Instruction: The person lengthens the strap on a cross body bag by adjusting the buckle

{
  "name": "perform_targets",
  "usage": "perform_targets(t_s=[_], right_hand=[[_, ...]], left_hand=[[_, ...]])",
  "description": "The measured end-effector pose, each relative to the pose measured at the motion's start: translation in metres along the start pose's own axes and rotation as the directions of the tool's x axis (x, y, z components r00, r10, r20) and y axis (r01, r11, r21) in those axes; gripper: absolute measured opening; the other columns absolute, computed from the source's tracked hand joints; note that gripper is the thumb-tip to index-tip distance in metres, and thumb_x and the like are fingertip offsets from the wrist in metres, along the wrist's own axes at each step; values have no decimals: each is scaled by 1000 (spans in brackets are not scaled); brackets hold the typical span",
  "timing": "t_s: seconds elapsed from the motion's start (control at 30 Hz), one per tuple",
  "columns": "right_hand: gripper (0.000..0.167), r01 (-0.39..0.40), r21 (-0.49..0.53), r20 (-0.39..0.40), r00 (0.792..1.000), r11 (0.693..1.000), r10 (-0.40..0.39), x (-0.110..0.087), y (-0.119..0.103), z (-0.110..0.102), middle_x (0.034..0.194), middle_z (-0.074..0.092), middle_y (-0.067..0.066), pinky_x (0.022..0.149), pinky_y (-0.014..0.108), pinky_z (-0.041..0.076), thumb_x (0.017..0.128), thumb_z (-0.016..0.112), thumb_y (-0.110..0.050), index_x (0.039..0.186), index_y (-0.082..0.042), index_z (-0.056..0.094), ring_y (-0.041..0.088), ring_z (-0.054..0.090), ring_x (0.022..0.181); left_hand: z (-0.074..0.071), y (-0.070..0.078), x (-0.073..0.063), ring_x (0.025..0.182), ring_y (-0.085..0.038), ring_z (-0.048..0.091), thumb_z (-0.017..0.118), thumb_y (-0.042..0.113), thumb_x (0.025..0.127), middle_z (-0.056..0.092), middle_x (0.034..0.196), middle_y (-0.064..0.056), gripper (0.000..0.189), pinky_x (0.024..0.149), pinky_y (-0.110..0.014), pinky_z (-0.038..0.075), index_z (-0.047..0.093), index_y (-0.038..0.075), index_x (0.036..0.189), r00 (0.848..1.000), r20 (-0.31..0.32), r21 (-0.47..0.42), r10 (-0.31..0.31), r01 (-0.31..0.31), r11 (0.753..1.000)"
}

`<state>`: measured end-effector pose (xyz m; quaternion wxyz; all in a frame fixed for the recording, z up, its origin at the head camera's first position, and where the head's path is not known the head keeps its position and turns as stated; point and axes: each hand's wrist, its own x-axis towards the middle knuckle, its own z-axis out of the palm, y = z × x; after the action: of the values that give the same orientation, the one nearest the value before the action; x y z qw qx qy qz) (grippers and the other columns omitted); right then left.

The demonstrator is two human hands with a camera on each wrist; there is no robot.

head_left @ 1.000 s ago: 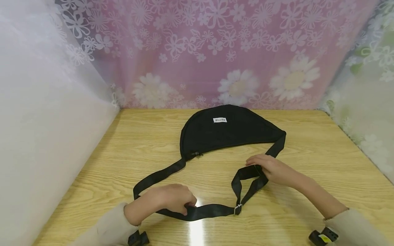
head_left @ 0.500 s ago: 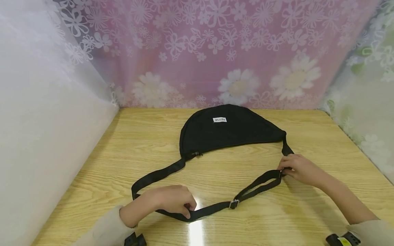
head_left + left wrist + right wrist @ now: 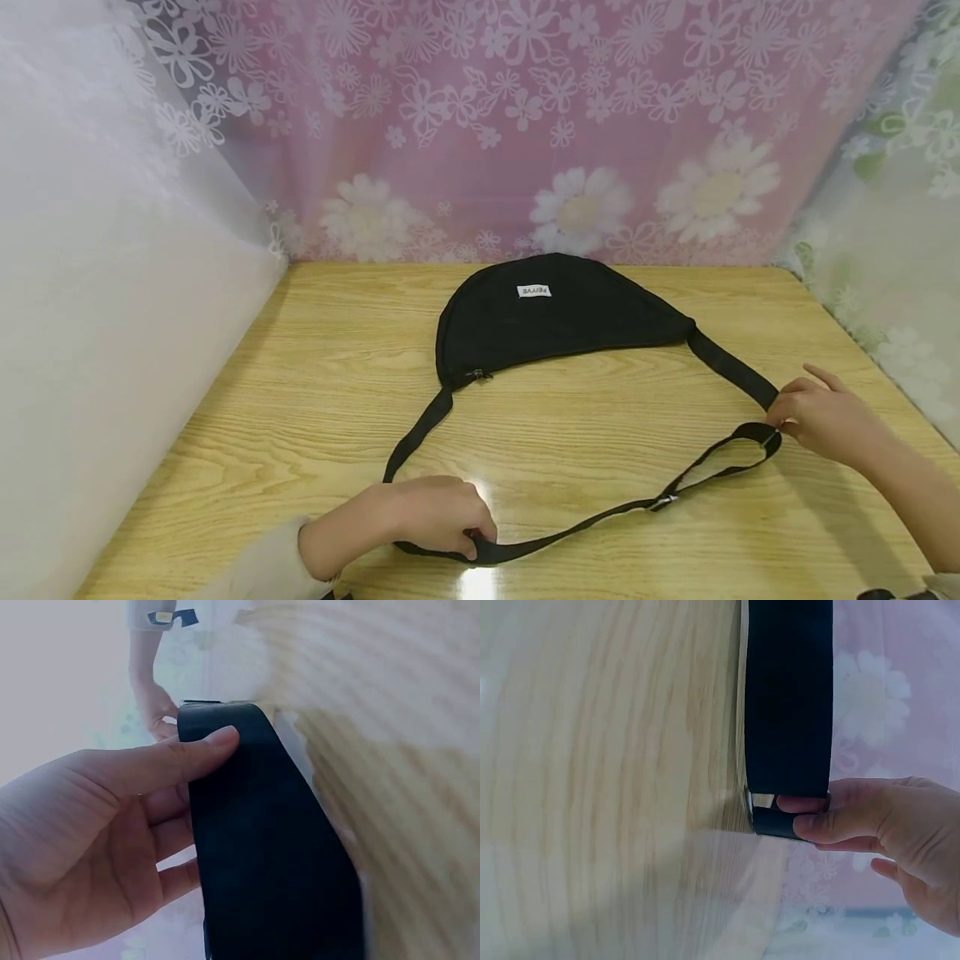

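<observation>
A black half-moon bag point(image 3: 570, 312) with a small white label point(image 3: 534, 291) lies flat toward the back of the table. Its black strap point(image 3: 555, 540) loops round in front. My left hand point(image 3: 438, 512) pinches the strap near the front edge; in the left wrist view the thumb point(image 3: 217, 742) presses on the flat webbing. At the right, my right hand point(image 3: 825, 417) pinches the strap by a metal ring, where the webbing doubles back. The right wrist view shows thumb and finger on that fold point(image 3: 776, 822). A metal slider buckle point(image 3: 663, 502) sits between both hands.
The wood-grain table point(image 3: 322, 350) carries the bag. A pink floral cloth point(image 3: 450, 167) hangs behind it, with a white sheet point(image 3: 135, 250) at the left and a pale floral one point(image 3: 900, 275) at the right.
My right hand has moved right and slightly down, drawing the strap out into a wider loop. The slider buckle has shifted right. My left hand has moved slightly right and down.
</observation>
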<state>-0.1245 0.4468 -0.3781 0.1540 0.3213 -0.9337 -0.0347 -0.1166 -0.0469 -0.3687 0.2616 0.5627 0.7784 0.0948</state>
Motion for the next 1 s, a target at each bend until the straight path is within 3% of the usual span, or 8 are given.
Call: perform_targets(t_s=[0.13, 0.27, 0.4, 0.5, 0.6, 0.73, 0.83, 1.0], right_hand=[[34, -29, -7, 15, 999, 1000, 29, -8, 4, 0, 72, 63, -5, 106, 50, 7, 45, 83, 4, 66, -19, 69, 34, 57, 80], [36, -73, 48, 67, 995, 996, 69, -4, -1, -5, 78, 63, 1, 92, 56, 32, 55, 73, 16, 74, -15, 70, 35, 57, 82], [43, -123, 139, 108, 988, 983, 108, 7, -4, -11, 88, 63, 6, 67, 50, 46, 61, 58, 23, 82, -13, 69, 36, 58, 82], [33, -159, 169, 118, 983, 973, 141, 18, -4, -10, 100, 60, 14, 62, 44, 47, 70, 63, 16, 88, -11, 69, 38, 57, 85], [20, -207, 187, 152, 972, 960, 180, 32, -2, -4, 114, 51, 24, 64, 45, 48, 77, 68, 3, 95, -8, 69, 42, 56, 89], [19, -286, 214, 241, 942, 934, 233, 46, 1, 9, 119, 44, 33, 67, 50, 47, 83, 65, -5, 102, -3, 67, 47, 54, 90], [22, -313, 227, 295, 925, 922, 241, 51, 3, 17, 111, 50, 33, 63, 45, 47, 83, 65, -2, 104, 0, 66, 38, 58, 79], [25, -342, 251, 329, 910, 906, 253, 53, 3, 21, 95, 60, 24, 47, 27, 33, 81, 62, 6, 106, 3, 65, 10, 38, 45]], left_hand=[[6, 4, -4, 78, 9, 53, 71, 15, 81, 65, 91, 14, 20, 66, -6, 38, 72, 14, 101, 1000, 14, -9, 17, -17, 1000], [7, 5, -6, 75, 11, 50, 67, 26, 84, 62, 88, 17, 21, 66, -6, 38, 71, 14, 100, 999, 10, -44, 48, -47, 998], [-8, -8, -9, 89, 4, 53, 59, 35, 90, 62, 97, 14, 29, 78, -13, 41, 69, 13, 106, 992, -121, -20, 16, -19, 1000], [-26, -27, -8, 107, -13, 52, 58, 32, 91, 60, 112, 1, 31, 90, -29, 42, 66, 10, 112, 945, -318, 59, -81, 105, 993], [-44, -53, -5, 119, -31, 43, 61, 26, 90, 50, 128, -14, 37, 93, -44, 39, 59, 8, 122, 848, -463, 48, -257, 314, 948], [-52, -87, 5, 123, -46, 33, 61, 22, 90, 27, 141, -28, 50, 90, -51, 40, 45, 10, 136, 751, -436, -111, -496, 502, 858], [-48, -105, 13, 115, -45, 44, 60, 19, 91, 24, 140, -32, 56, 85, -46, 45, 38, 11, 141, 731, -395, -174, -557, 536, 826], [-47, -125, 23, 68, -27, 62, 59, 5, 90, 36, 132, -34, 54, 56, -28, 48, 39, 9, 140, 726, -474, -123, -499, 506, 854]])
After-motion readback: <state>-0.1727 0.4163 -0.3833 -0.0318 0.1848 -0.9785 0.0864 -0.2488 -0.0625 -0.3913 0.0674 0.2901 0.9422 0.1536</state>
